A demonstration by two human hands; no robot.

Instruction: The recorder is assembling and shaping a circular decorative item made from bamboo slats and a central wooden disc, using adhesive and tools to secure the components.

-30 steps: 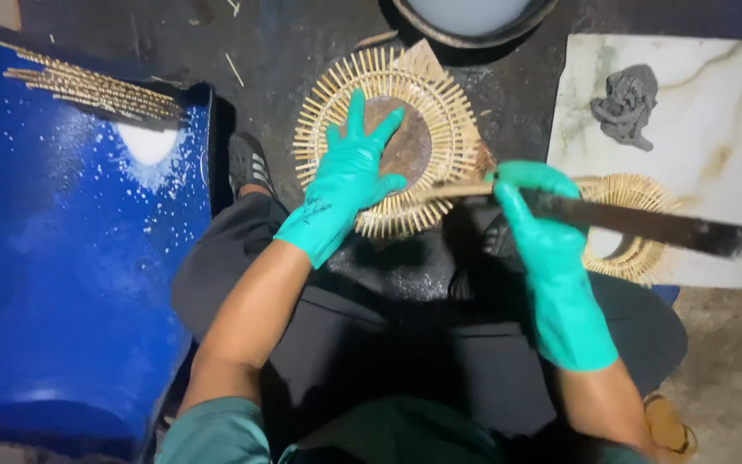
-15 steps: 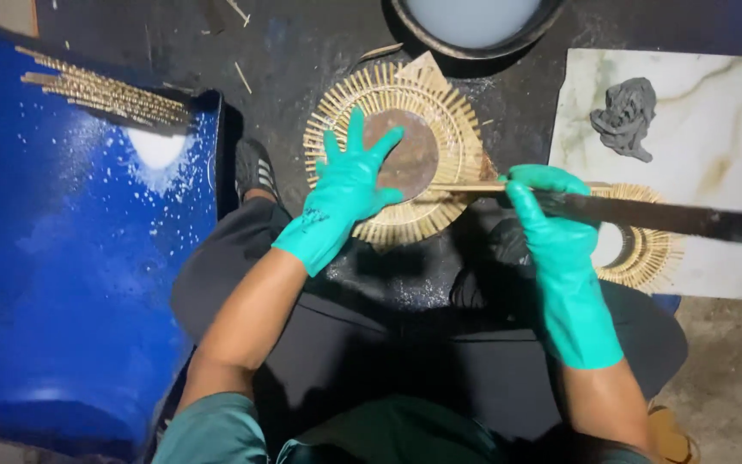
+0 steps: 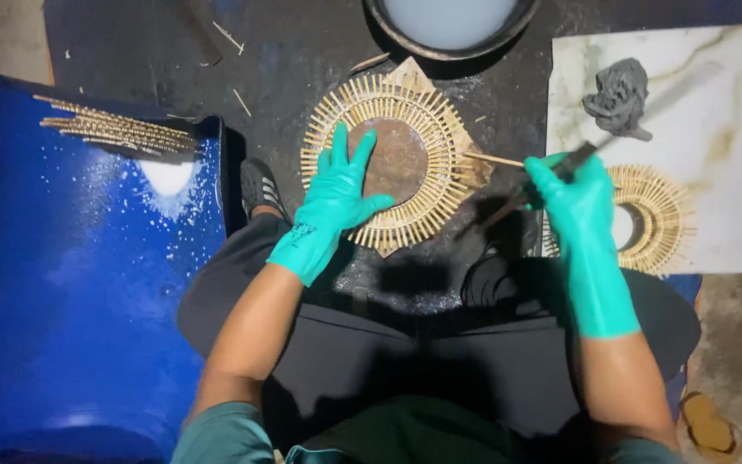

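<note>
head view: right hand (image 3: 573, 202) grips blurred knife (image 3: 611, 129), blade angled up-right.

A dark, wet floor (image 3: 302, 69) carries everything. At the middle lies a round stick-ringed frame (image 3: 392, 163). A dark round basin (image 3: 453, 26) stands on the far side. At right rests a white marble slab (image 3: 732, 103) bearing a grey lump (image 3: 618, 96) and a second stick ring (image 3: 654, 219). At left sits a blue sheet (image 3: 70, 292) with a bundle of sticks (image 3: 118, 131).
</note>
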